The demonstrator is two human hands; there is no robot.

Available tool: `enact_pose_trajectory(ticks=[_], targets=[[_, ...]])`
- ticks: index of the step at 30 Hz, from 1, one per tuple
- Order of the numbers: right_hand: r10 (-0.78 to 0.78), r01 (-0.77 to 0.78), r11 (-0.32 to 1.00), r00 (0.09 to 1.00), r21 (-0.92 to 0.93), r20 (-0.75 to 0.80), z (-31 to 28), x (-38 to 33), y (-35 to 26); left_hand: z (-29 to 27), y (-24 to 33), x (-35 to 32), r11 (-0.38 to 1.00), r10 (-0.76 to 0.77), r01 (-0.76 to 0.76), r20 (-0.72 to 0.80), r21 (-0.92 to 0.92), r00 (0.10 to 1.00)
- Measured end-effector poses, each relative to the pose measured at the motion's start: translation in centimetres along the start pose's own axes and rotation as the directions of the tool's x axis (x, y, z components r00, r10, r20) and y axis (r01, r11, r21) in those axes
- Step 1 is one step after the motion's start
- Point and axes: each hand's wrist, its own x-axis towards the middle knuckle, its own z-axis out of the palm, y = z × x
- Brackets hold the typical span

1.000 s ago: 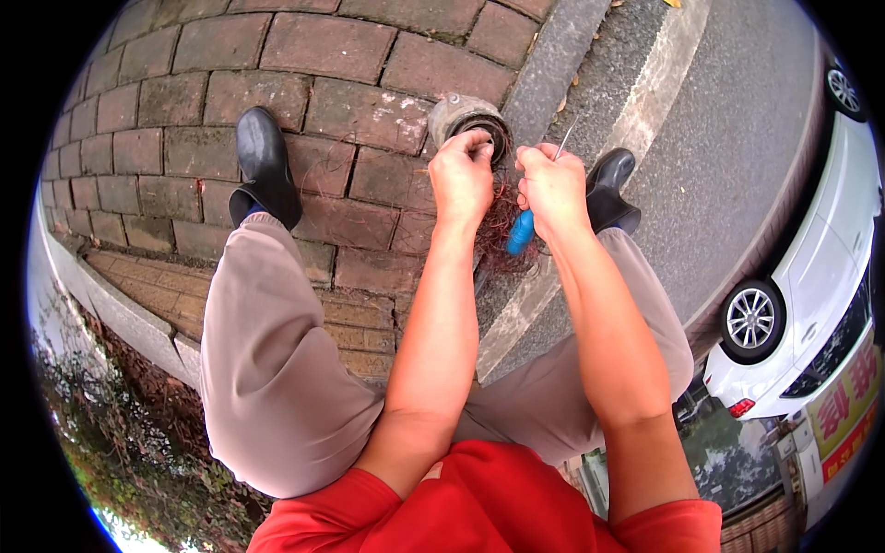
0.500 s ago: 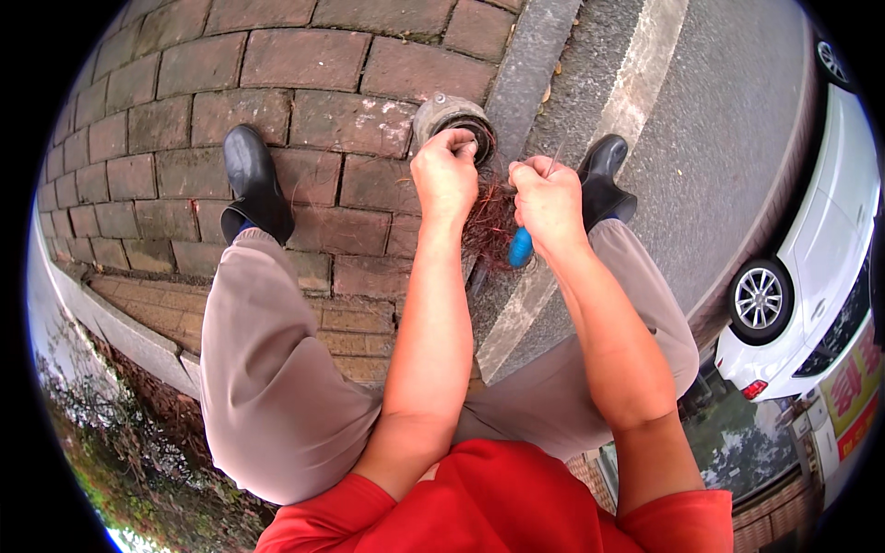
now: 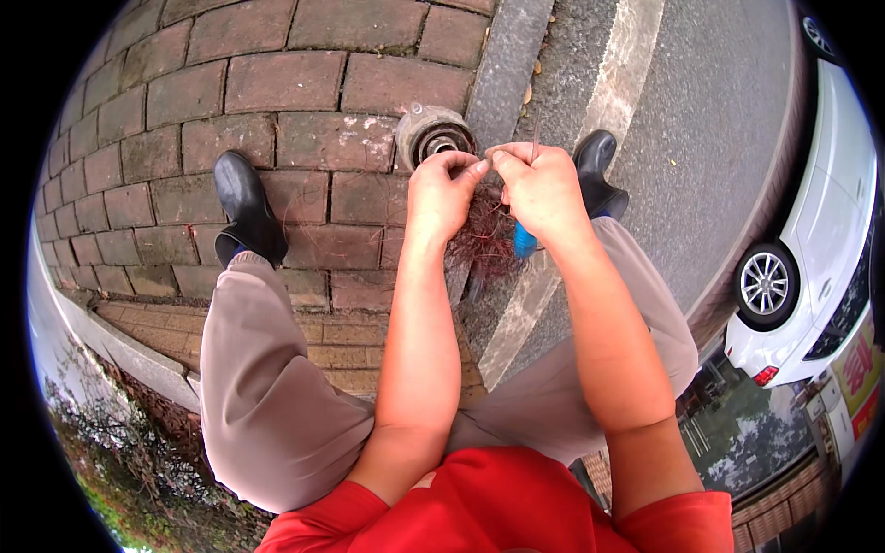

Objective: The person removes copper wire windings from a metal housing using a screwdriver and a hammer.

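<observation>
My left hand (image 3: pixel 441 198) is closed in a pinch, its thumb and forefinger almost meeting the fingertips of my right hand. What it pinches is too small to make out. My right hand (image 3: pixel 546 192) grips a screwdriver (image 3: pixel 525 242); the blue handle sticks out below the palm and its thin metal shaft points up past the knuckles. Just beyond my left fingers a round grey metal motor housing (image 3: pixel 412 129) sits on the bricks, its open end showing rings and a central hub. Under my hands lies a tangle of fine reddish copper wire (image 3: pixel 489 241).
My black boots (image 3: pixel 249 198) stand apart on either side. Red brick paving (image 3: pixel 286 83) lies to the left, edged by a grey kerb stone (image 3: pixel 507 69). Asphalt with a white painted line (image 3: pixel 627 55) runs to the right, where a white car (image 3: pixel 825 230) is parked.
My right hand has moved left and up with the screwdriver, so its fingertips meet my left hand's. My left fingers have come out of the housing's open end.
</observation>
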Motion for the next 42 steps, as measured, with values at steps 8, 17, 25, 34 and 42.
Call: enact_pose_trajectory(ticks=[8,17,25,34,42], targets=[[0.051,-0.047,0.998,0.994,0.039,-0.095,-0.4,3.5,2.1,-0.8,-0.9,0.0,0.986,-0.013,0.009,0.024,0.164,1.0],[0.25,-0.289,0.937,0.947,0.194,0.202,3.4,3.9,3.5,-2.8,-2.0,0.0,0.926,-0.122,0.184,0.202,-0.329,0.972],[0.195,-0.204,0.973,0.977,0.111,0.085,4.3,4.9,4.1,-2.8,-1.5,0.0,0.955,-0.136,0.173,0.162,-0.24,0.977],[0.316,-0.376,0.848,0.925,0.373,0.213,4.6,5.1,3.3,-4.2,-2.5,-0.3,0.882,-0.035,0.163,0.284,-0.443,0.958],[0.386,-0.479,0.783,0.875,0.397,0.293,4.4,6.0,3.6,-3.0,-1.7,0.2,0.975,-0.119,0.148,0.169,-0.166,0.978]])
